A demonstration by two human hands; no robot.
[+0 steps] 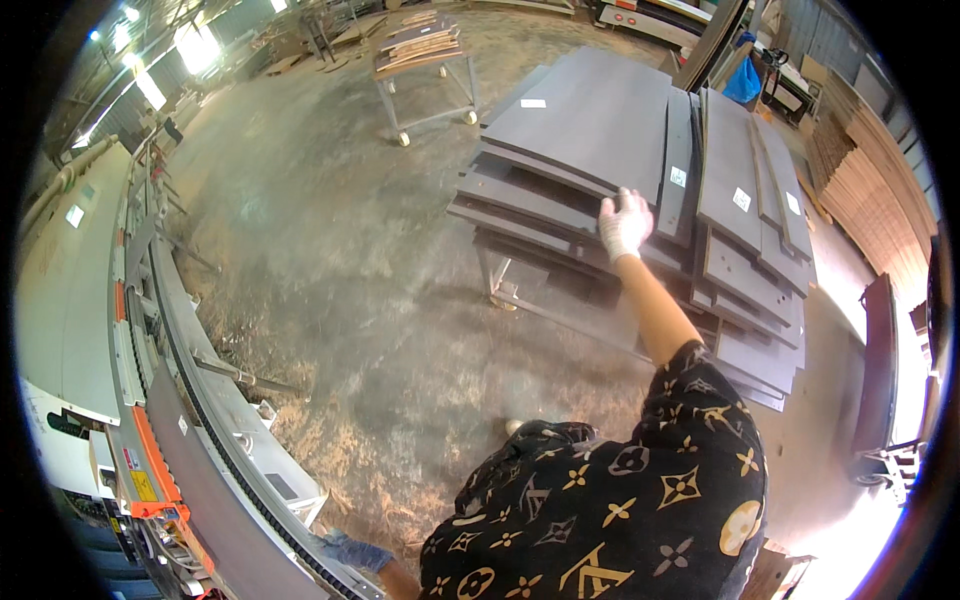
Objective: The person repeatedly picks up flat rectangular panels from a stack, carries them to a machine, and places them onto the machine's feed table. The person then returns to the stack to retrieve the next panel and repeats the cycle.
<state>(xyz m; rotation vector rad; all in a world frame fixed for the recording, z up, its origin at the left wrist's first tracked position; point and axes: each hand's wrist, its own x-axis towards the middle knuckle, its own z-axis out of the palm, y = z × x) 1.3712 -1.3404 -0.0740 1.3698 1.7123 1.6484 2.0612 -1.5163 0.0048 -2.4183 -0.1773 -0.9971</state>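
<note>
My right hand (627,222), in a white glove, is stretched out over the near edge of the top dark grey panel (590,120) on a stack. Its fingers are apart, and it holds nothing visible. That panel bears a small white label, and more grey panels lie beneath it. Beside it stand other labelled grey panels (740,190). Down at the lower left, my left hand (352,550), in a blue-grey glove, lies at the edge of a long machine (225,455). Its fingers look extended, though small and dim. A grey panel (205,480) lies along that machine.
A metal frame (500,290) carries the stack. Farther off is a wheeled cart (420,65) with wood strips on it. Sawdust lies on the concrete floor (330,300) near the machine. Brown sheets (870,180) stand piled at the right, and a blue bag (742,82) hangs behind the stack.
</note>
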